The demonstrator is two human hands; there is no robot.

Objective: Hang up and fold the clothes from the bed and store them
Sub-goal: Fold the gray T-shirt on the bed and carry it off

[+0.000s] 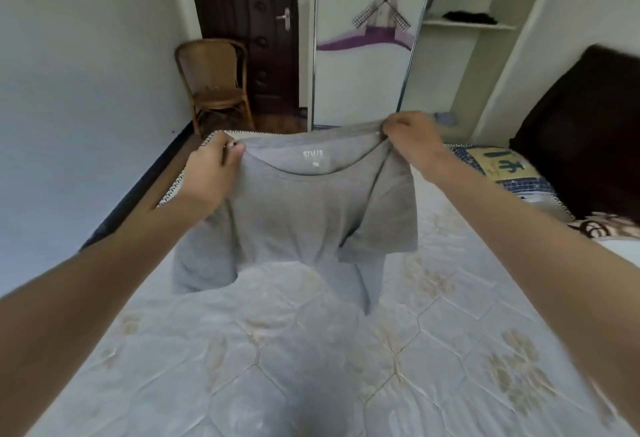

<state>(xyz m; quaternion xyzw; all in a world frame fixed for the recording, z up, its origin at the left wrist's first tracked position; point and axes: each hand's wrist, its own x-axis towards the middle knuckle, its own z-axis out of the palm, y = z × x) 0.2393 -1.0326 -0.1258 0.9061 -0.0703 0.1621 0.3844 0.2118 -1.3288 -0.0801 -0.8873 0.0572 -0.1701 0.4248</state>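
both hands [311, 156] on grey t-shirt [311, 215] above bed [277, 367]

A bed with a pale quilted mattress [433, 350], flower-patterned. A grey T-shirt's [311, 222] lower part rests on it. At the far right corner lie a blue-and-yellow patterned cushion [498, 168] and a swirl-patterned blanket [602, 227].

Soft dim daylight, wide-angle edge distortion, slight blur

The left hand [214, 173] and right hand [412, 142] each pinch a shoulder of the grey T-shirt [311, 215]. Its lower part rests on the bed [277, 367], before an open wardrobe [464, 24].
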